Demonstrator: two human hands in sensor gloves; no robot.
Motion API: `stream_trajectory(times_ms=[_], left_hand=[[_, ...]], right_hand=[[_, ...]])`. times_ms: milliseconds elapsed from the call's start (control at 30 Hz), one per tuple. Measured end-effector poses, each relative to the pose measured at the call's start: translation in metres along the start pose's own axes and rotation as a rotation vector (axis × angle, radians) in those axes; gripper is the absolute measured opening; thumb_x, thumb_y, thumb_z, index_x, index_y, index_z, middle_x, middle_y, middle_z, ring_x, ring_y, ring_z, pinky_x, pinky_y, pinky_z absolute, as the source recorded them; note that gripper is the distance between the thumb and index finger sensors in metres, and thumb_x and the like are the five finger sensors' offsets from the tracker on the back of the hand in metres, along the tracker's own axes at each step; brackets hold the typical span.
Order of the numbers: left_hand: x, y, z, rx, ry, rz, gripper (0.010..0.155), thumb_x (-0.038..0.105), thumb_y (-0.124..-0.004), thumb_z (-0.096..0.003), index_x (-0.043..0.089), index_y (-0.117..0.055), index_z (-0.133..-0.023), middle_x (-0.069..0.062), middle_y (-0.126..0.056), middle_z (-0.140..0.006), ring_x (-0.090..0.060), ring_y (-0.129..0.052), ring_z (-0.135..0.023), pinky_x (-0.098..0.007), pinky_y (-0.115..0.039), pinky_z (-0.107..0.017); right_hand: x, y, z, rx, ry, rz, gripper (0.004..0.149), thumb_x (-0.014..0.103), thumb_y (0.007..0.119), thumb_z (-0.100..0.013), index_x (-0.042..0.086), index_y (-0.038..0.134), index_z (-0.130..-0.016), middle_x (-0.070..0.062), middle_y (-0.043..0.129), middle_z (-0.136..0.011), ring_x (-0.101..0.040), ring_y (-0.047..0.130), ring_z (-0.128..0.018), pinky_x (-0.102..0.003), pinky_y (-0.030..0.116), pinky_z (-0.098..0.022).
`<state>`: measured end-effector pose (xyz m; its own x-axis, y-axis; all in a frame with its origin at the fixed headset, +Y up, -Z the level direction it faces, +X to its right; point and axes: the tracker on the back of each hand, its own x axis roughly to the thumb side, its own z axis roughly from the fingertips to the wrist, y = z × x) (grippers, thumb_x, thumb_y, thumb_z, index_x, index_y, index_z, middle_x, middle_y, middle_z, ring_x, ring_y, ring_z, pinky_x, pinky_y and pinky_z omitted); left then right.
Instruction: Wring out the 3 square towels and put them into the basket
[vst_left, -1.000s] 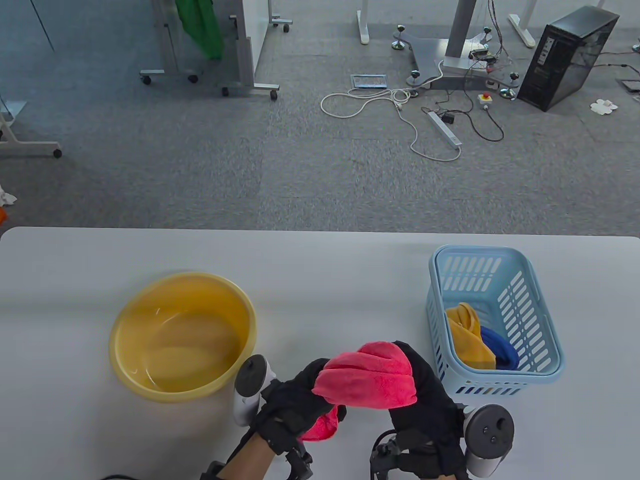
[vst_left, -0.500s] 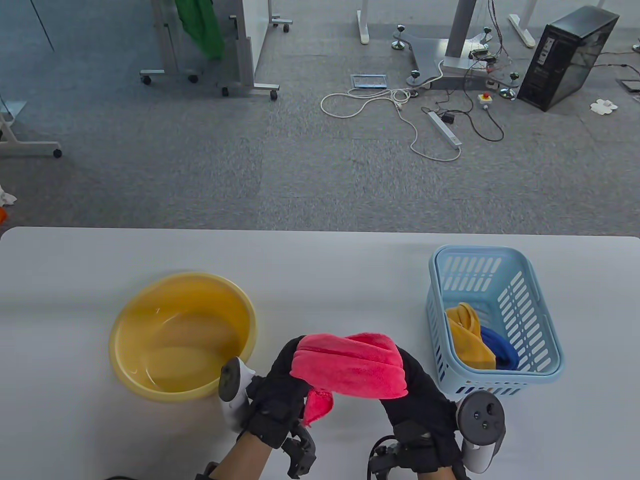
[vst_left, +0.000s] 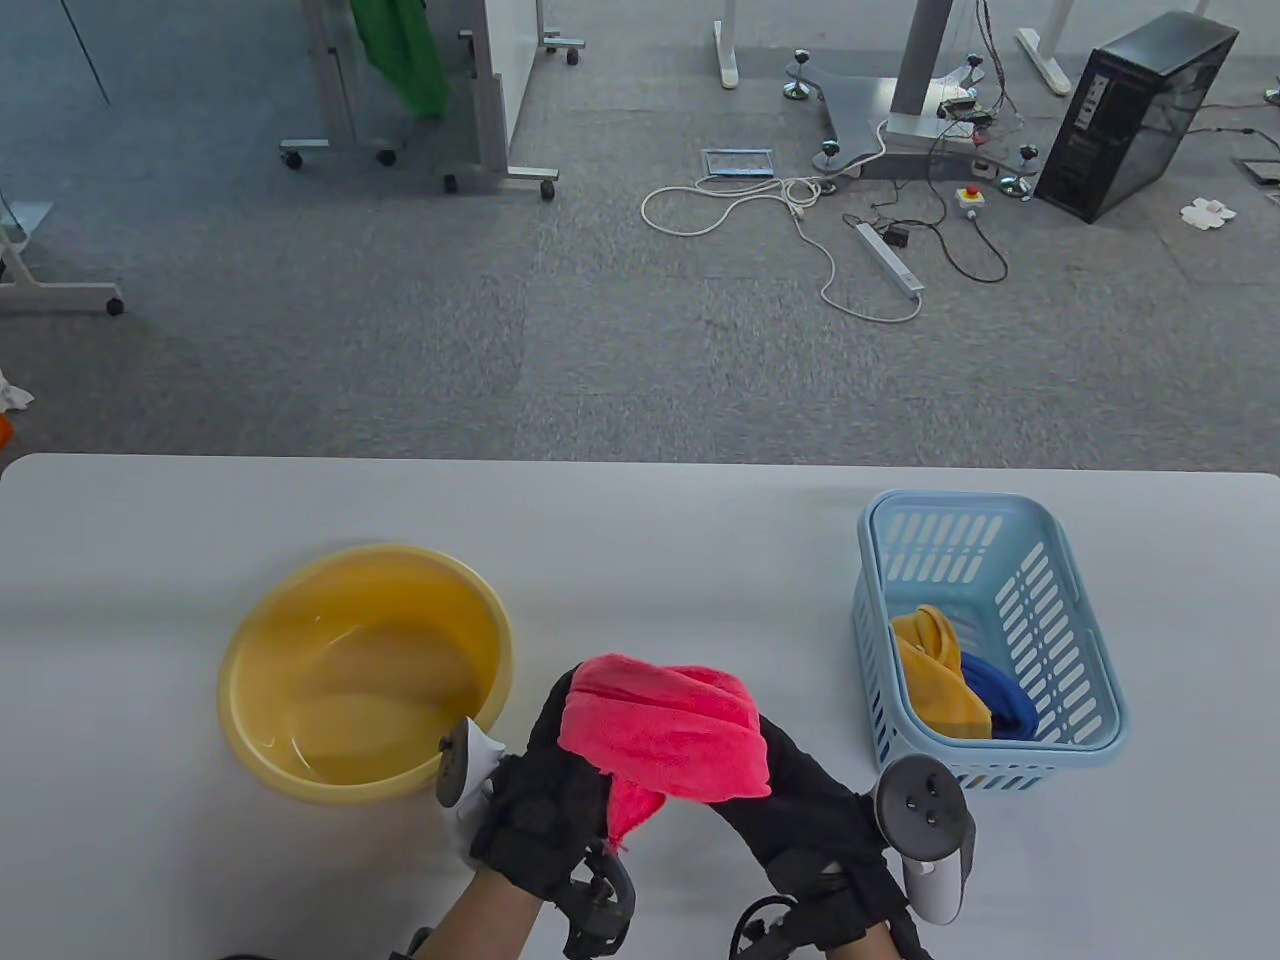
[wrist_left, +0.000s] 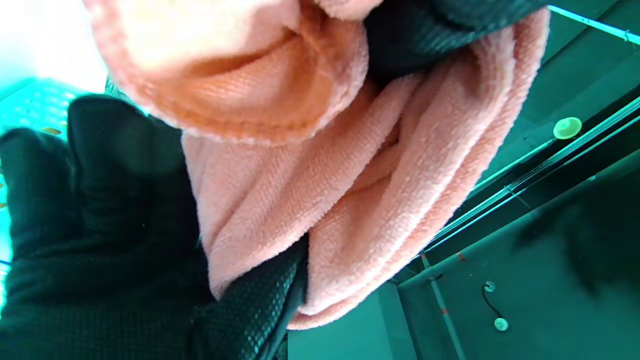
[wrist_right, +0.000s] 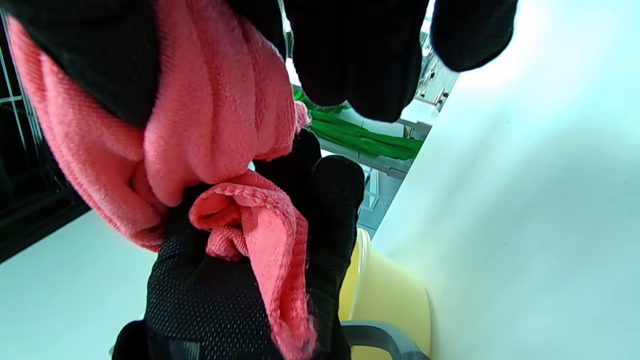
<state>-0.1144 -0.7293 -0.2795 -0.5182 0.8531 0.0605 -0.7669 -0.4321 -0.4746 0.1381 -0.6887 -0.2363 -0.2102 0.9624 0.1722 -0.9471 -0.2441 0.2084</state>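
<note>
Both gloved hands hold a bunched pink towel (vst_left: 665, 735) above the table's front, between the yellow basin (vst_left: 365, 672) and the blue basket (vst_left: 985, 625). My left hand (vst_left: 550, 790) grips its left end, and a corner of cloth hangs below that fist. My right hand (vst_left: 800, 800) grips the right end. In the left wrist view the pink towel (wrist_left: 350, 165) fills the frame with glove fingers curled round it. The right wrist view shows the pink towel (wrist_right: 220, 125) wrapped by black fingers, with the yellow basin (wrist_right: 385, 295) behind. A yellow towel (vst_left: 935, 665) and a blue towel (vst_left: 1000, 700) lie in the basket.
The basin holds a little water and stands just left of my left hand. The basket stands close to the right of my right hand. Beyond the table's far edge lie carpet, cables and a computer case (vst_left: 1135, 115).
Both hands have carried the pink towel leftward, toward the basin and away from the basket. The towel has turned and bunched tighter between the two fists.
</note>
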Motion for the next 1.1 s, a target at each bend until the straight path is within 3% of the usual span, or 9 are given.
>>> stream_trajectory(times_ms=[267,500,600,733,900,1100], left_hand=[[0.017,0.015,0.002,0.091,-0.033,-0.047,0.057,0.036,-0.077,-0.0609,0.028,-0.049,-0.110,-0.010,-0.046,-0.117,-0.039,-0.062,-0.105,-0.064,-0.060,-0.069],[0.019,0.013,0.002,0.081,-0.017,-0.118,0.057,0.035,-0.078,-0.0607,0.027,-0.049,-0.110,-0.011,-0.045,-0.117,-0.041,-0.059,-0.106,-0.066,-0.057,-0.069],[0.020,0.010,0.002,0.091,0.008,-0.219,0.057,0.033,-0.079,-0.0598,0.026,-0.052,-0.109,-0.012,-0.045,-0.117,-0.043,-0.056,-0.106,-0.067,-0.054,-0.069],[0.022,0.006,0.000,0.046,0.020,-0.311,0.057,0.033,-0.081,-0.0591,0.026,-0.055,-0.109,-0.014,-0.044,-0.117,-0.045,-0.055,-0.107,-0.068,-0.053,-0.069],[0.026,0.001,-0.002,-0.019,0.009,-0.328,0.057,0.036,-0.082,-0.0596,0.029,-0.056,-0.110,-0.015,-0.045,-0.118,-0.047,-0.053,-0.107,-0.070,-0.052,-0.069],[0.015,-0.008,-0.001,-0.077,0.051,-0.255,0.061,0.043,-0.078,-0.0619,0.036,-0.047,-0.114,-0.017,-0.040,-0.119,-0.048,-0.049,-0.109,-0.070,-0.050,-0.070]], right_hand=[[0.019,-0.014,0.007,0.038,-0.096,0.084,0.104,0.055,0.094,-0.049,0.012,0.030,-0.118,-0.027,0.044,-0.117,-0.057,0.057,-0.101,-0.075,0.048,-0.072],[0.030,-0.004,0.011,-0.012,-0.169,0.149,0.116,0.058,0.095,-0.047,0.015,0.012,-0.116,-0.029,0.006,-0.116,-0.062,0.023,-0.104,-0.076,0.035,-0.074],[0.032,0.000,0.010,0.027,-0.162,0.239,0.121,0.058,0.095,-0.047,0.015,0.004,-0.115,-0.030,-0.005,-0.113,-0.063,0.013,-0.102,-0.078,0.031,-0.073],[0.027,0.003,0.008,0.010,-0.150,0.248,0.123,0.057,0.096,-0.045,0.016,0.003,-0.114,-0.029,-0.009,-0.111,-0.063,0.011,-0.101,-0.078,0.030,-0.073],[0.020,0.012,0.003,0.065,-0.112,0.269,0.129,0.057,0.098,-0.044,0.018,-0.007,-0.109,-0.028,-0.012,-0.109,-0.065,0.011,-0.101,-0.081,0.031,-0.071],[0.015,0.023,0.001,0.050,-0.129,0.206,0.128,0.057,0.098,-0.043,0.014,-0.001,-0.111,-0.028,0.006,-0.116,-0.063,0.028,-0.104,-0.080,0.040,-0.071]])
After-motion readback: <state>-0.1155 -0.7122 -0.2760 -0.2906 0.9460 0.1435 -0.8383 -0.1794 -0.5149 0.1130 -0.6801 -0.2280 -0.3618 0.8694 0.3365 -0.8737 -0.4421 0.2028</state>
